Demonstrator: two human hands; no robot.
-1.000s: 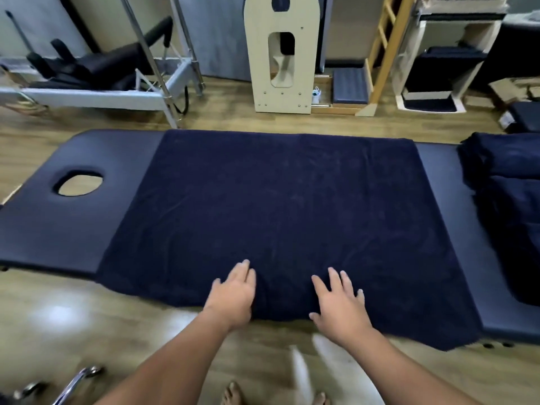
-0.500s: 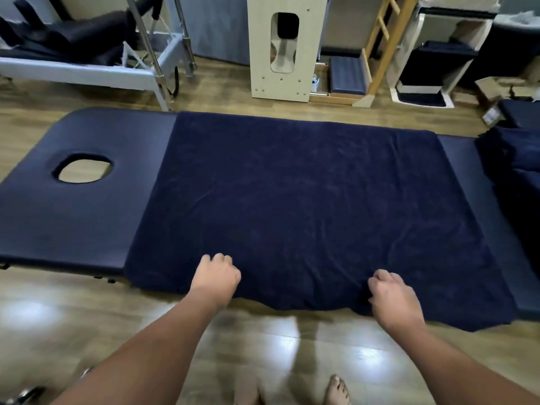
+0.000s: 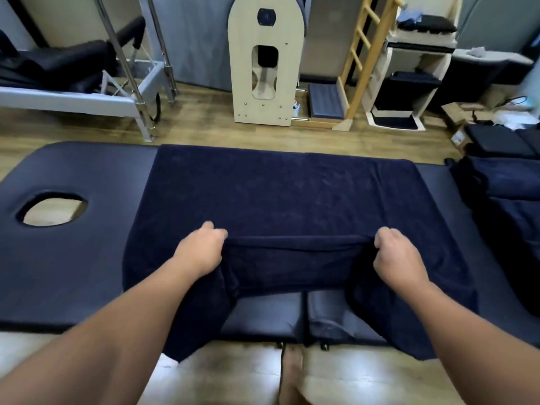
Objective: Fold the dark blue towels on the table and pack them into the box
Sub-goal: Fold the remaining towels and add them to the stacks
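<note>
Near hem, flat half a second ago, now lifted and carried toward far side. Left hand and right hand both pinch edge of dark blue towel, fingers curled round cloth; rest lies spread on massage table.

Risk: outer corners droop beyond grips, could fold crooked or drag off table edge; uneven pull would skew hem.

More dark towels heaped at right end. Cardboard box on floor beyond, contents unclear.

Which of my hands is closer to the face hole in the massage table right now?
Left. Your left hand grips the towel edge on the side toward the face hole; your right hand grips the same edge farther off.
</note>
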